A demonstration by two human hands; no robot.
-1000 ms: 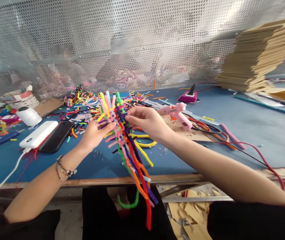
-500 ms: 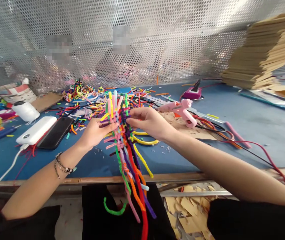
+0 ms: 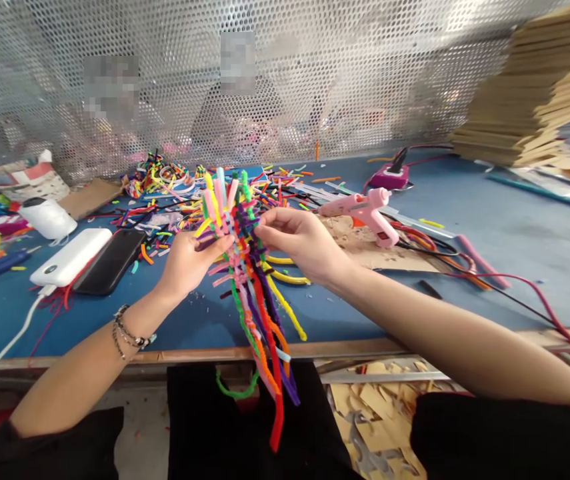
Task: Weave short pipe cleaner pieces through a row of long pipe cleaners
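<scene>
A woven strip of pipe cleaners (image 3: 239, 257) in pink, green, red, purple and other colours is held up over the front of the table. Its long loose ends hang past the table edge, among them a red pipe cleaner (image 3: 275, 400) and a green one curled at its tip. My left hand (image 3: 185, 267) grips the strip's left side, thumb across the front. At the right edge, my right hand (image 3: 307, 243) pinches it between thumb and bent fingers; the exact strand is hard to make out. Short ends stick up at the top.
A pink glue gun (image 3: 375, 217) lies on cardboard to the right, near a purple socket block (image 3: 389, 176). On the left are a white power bank (image 3: 71, 257) and a black phone (image 3: 111, 261). Pipe-cleaner scraps cover the back; stacked boards (image 3: 515, 100) stand far right, behind them a perforated metal screen (image 3: 345, 73).
The strip's hanging ends have swung up and slightly left. Both hands keep their grip, with the right fingers shifted a little along the edge. The view has tilted slightly.
</scene>
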